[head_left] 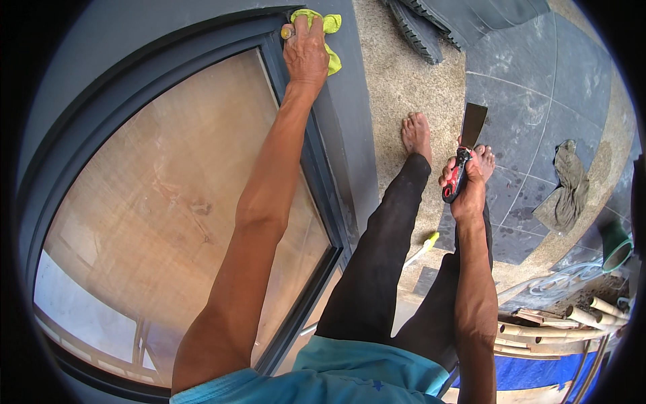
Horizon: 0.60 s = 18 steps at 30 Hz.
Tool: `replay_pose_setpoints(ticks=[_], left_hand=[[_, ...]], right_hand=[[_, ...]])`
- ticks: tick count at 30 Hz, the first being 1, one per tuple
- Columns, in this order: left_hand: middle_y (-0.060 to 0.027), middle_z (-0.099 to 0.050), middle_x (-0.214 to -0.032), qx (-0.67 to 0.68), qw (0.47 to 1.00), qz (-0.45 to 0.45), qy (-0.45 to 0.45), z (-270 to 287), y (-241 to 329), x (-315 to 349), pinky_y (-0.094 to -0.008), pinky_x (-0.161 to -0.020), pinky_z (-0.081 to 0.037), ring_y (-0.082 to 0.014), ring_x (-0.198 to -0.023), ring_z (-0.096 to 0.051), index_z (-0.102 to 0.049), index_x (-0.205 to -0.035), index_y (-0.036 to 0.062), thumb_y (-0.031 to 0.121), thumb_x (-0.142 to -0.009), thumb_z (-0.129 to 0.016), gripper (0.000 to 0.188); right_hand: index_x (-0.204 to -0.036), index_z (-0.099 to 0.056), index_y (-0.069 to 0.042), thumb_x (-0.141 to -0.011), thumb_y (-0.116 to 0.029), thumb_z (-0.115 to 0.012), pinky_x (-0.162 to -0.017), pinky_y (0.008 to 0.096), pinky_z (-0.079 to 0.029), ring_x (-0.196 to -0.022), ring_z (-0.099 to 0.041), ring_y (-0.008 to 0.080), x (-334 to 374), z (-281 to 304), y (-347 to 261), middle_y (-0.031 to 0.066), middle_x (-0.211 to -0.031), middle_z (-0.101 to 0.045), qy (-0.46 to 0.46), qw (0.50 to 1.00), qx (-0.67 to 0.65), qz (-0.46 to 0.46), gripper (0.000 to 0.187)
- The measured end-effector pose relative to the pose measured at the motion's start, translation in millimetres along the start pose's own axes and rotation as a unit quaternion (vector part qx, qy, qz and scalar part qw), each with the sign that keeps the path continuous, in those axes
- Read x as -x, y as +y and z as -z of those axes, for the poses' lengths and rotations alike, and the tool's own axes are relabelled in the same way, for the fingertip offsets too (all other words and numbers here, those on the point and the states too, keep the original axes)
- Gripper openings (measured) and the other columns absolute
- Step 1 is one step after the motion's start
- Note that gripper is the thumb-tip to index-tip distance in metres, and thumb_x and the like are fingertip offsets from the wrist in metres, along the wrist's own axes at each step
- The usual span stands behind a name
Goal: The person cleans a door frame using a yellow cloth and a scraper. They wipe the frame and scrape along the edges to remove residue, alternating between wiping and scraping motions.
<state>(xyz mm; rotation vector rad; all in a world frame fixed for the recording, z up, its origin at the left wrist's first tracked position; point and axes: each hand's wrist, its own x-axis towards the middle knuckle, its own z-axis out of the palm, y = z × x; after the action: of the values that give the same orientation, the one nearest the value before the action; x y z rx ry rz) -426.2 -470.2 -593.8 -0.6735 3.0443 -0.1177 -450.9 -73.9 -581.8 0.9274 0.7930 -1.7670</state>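
Observation:
My left hand (306, 55) reaches to the far corner of a dark grey window frame (266, 42), its fingers closed on a bright yellow-green cloth (332, 60). The cloth bunches around the fingers and lies against the frame. A small yellowish, round-ended thing (287, 31) pokes out beside the fingers; its kind does not show. Over my right foot, my right hand (470, 183) grips a putty knife (474, 126) by its red and black handle, the wide metal blade pointing away from me. The large glass pane (168, 182) lies under my left arm, looking hazy.
Dark boots (420, 30) lie at the far edge. A grey rag (572, 185) rests on dark floor tiles (515, 101) to the right. Near my legs is a hose with a yellow end (431, 240). Bamboo poles (545, 331), a green container (615, 247) and blue sheeting (538, 372) are at lower right.

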Motion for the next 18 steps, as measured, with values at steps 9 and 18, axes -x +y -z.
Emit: replay_pose_setpoints(ticks=[9,18], left_hand=[[-0.0071,-0.062,-0.102,-0.153,0.901,-0.295,-0.277,38.5,29.4,68.7,-0.0381,-0.092,-0.046,-0.0296,-0.111,-0.057,-0.074,-0.088,0.0082,0.008,-0.068,-0.079,0.021],[-0.0057,-0.067,-0.091,-0.186,0.910,-0.264,-0.259,23.9,18.8,7.4,-0.0378,-0.084,-0.042,-0.0249,-0.105,-0.061,-0.077,-0.080,0.0147,0.009,-0.076,-0.072,0.008]], right_hand=[[-0.123,-0.057,-0.008,-0.108,-0.030,-0.050,-0.058,0.0339,-0.054,-0.066,-0.062,0.0205,1.9,5.9,3.5,0.0109,-0.085,-0.065,0.000,1.000,-0.003,0.014,0.027],[-0.119,-0.056,-0.008,-0.109,-0.029,-0.048,-0.059,0.0350,-0.054,-0.068,-0.062,0.0210,1.6,8.3,-6.0,0.0112,-0.087,-0.065,-0.017,0.999,-0.043,0.024,0.025]])
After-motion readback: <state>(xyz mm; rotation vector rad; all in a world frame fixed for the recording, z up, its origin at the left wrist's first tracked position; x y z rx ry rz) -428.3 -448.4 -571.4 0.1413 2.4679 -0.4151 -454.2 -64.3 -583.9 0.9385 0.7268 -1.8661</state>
